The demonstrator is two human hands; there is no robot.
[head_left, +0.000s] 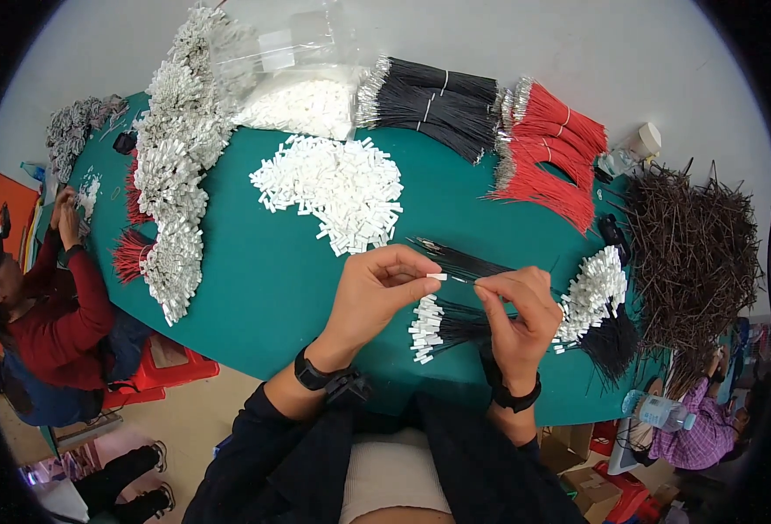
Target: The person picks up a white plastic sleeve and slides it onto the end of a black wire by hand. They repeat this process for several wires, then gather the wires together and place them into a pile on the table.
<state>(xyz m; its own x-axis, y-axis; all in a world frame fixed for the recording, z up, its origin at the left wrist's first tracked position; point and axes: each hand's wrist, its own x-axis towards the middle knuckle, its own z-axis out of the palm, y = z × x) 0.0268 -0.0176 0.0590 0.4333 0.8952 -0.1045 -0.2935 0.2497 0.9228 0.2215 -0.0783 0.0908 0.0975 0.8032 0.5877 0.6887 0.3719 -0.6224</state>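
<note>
Near the middle of the green table, my left hand (372, 293) pinches a small white connector housing (439, 277) between thumb and finger. Facing it, my right hand (523, 319) grips a thin black wire between its fingertips, and the wire's bare metal end (460, 280) points at the housing with a small gap between them. Loose black wires (464, 257) lie just beyond my hands. Below them rests a bundle of black wires with white housings (426, 329) on their ends. A big heap of white housings (337, 188) spreads farther off.
Tied bundles of black wires (433, 96) and red wires (547, 183) lie at the back. A clear bag of white pieces (302, 109) stands beside a long pile of finished-looking wire ends (171, 175). Dark tangled wires (691, 262) fill the right side. A co-worker (62, 327) sits at left.
</note>
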